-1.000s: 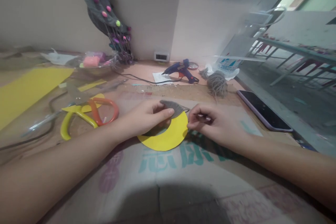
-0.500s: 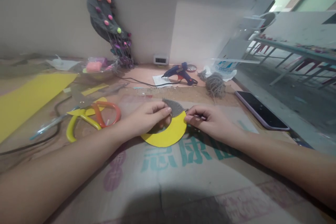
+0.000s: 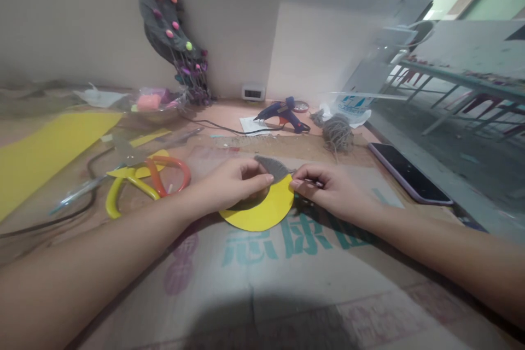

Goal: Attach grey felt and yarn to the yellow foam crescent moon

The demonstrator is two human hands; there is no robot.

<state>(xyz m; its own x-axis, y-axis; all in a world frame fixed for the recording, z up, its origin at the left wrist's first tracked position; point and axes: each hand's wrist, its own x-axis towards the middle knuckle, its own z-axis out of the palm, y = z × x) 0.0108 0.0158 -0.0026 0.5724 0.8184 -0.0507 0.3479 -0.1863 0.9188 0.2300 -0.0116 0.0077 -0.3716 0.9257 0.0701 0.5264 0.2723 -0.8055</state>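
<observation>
A yellow crescent (image 3: 262,213) of card or foam lies just above the cardboard, its upper end wrapped in grey yarn (image 3: 273,167). My left hand (image 3: 241,180) is closed on its inner edge, thumb on top near the wrapped part; the other fingers are partly hidden beneath. At the crescent's right edge, where the wrapping ends, my right hand (image 3: 318,183) pinches with thumb and forefinger. A short grey strand runs from the wrapping to those fingertips. Beyond my right hand sits a ball of grey yarn (image 3: 338,132).
Scissors with red-orange and yellow handles (image 3: 170,175) lie left, near a yellow sheet (image 3: 53,147). A blue glue gun (image 3: 283,114) rests behind on white paper (image 3: 252,126). A phone (image 3: 410,172) lies right. A decorated grey crescent (image 3: 164,27) hangs on the wall.
My left thumb has slid slightly right along the wrapped part. My right hand stays at the crescent's edge, and the view has shifted a little.
</observation>
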